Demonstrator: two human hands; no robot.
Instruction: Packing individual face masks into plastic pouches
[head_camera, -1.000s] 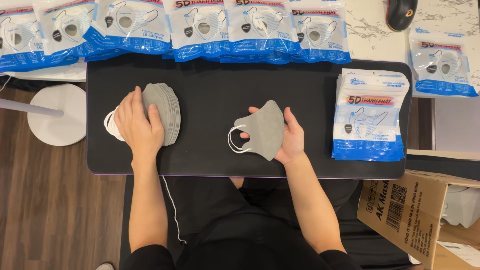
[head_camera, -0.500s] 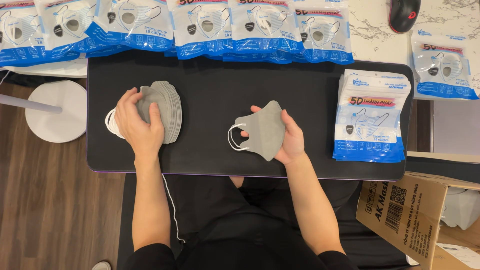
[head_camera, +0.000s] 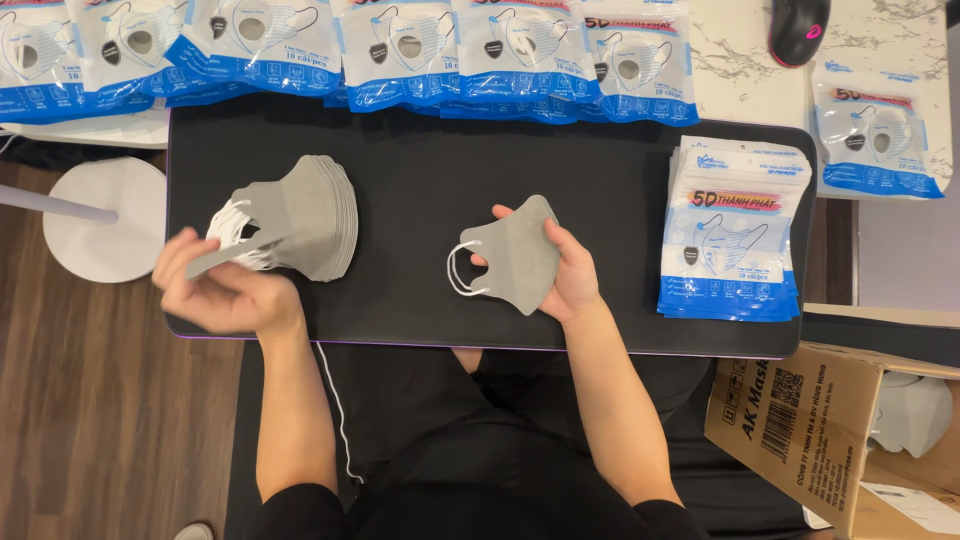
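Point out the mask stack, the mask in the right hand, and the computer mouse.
mask stack (head_camera: 318, 215), head view, grey top face
held mask (head_camera: 515, 255), head view, middle of its panel
mouse (head_camera: 798, 28), head view, black back

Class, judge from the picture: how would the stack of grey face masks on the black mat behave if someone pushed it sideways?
The stack of grey masks already lies fanned, so it would probably slide apart rather than move as one. The masks look thin and light. Their white ear loops hang loose and might snag.
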